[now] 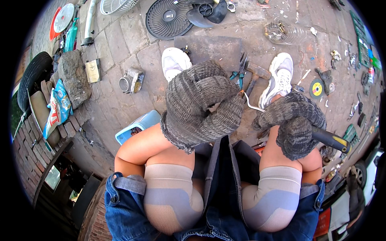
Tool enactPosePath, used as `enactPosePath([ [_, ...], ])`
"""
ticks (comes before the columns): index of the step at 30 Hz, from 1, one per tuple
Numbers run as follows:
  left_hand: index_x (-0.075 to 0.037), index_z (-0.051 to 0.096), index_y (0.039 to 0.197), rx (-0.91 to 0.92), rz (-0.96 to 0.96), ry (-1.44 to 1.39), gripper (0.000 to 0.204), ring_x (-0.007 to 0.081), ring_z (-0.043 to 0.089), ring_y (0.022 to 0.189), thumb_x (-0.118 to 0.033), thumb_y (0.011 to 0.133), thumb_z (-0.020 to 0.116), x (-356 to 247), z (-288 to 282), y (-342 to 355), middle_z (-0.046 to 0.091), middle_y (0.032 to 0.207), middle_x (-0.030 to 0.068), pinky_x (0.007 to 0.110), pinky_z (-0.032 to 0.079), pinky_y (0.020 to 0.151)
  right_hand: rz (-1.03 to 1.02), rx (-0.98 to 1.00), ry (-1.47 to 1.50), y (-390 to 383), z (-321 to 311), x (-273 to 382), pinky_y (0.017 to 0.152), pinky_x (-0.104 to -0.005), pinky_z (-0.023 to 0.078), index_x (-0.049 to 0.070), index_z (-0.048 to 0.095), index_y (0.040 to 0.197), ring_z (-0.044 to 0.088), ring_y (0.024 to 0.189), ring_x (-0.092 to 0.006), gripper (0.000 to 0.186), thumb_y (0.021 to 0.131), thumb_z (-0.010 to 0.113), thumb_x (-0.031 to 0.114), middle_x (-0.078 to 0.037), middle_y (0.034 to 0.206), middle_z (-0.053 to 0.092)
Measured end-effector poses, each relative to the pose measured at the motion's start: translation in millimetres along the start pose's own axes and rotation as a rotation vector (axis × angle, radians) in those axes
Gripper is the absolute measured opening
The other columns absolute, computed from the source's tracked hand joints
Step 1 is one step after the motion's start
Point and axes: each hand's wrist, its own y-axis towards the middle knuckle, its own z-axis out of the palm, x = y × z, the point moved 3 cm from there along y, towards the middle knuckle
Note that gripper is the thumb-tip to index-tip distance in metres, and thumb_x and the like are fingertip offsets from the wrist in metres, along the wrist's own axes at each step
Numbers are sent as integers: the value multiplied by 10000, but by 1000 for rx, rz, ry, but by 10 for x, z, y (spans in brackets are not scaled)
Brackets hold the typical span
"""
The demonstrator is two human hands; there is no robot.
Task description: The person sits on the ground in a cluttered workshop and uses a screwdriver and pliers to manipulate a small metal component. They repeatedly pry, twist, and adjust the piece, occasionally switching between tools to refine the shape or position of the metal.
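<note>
My left hand (203, 104), in a dark grey knitted glove, is closed in a fist above my left shin. A thin white curved wire (252, 105) with an orange-copper end shows at its fingertips; what lies inside the fist is hidden. Curled round a tool with a black and yellow handle (333, 140) is my right hand (296, 122), gloved alike; the tool's working end is hidden. Between my shoes lie pliers with teal handles (241, 74) and a hammer (258, 70), at the edge of a flat dark plate (209, 48).
A light-blue plastic container (138, 125) stands beside my left leg. Farther off lie a round black fan grille (168, 18), fan blades (207, 14), a cut clear bottle (284, 32), and a cutting disc (317, 88). A stone block (74, 78) and a tyre (34, 78) are at left.
</note>
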Motion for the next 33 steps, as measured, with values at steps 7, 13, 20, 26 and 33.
enactPosePath([
  [7,-61,634,835,4,-50,80,227,222,584,807,-67,618,703,-24,-1,-38,620,827,75,344,453,747,-6,7,-81,33,-30,-11,644,-306,445,-40,542,957,555,717,-213,268,737,610,97,-120,852,583],
  [13,-58,634,828,-28,27,86,224,220,584,796,-61,615,702,-14,4,-23,615,812,73,339,456,728,-12,20,-144,54,-50,-12,670,-318,456,-48,544,965,567,743,-229,291,728,623,100,-133,868,587],
  [20,-38,620,811,58,34,62,184,232,582,725,-46,634,674,-7,9,11,601,794,87,321,464,654,-64,60,-338,101,-100,-15,700,-332,468,-57,546,975,581,773,-248,318,717,639,104,-149,887,592],
  [26,-47,607,799,30,89,94,176,277,552,647,-95,637,657,-24,25,25,561,737,108,344,440,573,-206,359,-870,199,-174,-2,726,-344,478,-65,547,984,593,799,-264,341,708,652,108,-163,903,597],
  [33,-10,589,804,30,17,-88,152,240,530,582,-88,679,631,107,106,-84,540,715,108,328,422,524,-636,779,-1228,310,-151,-98,739,-342,490,-72,570,936,607,820,-276,274,696,636,42,-177,913,604],
])
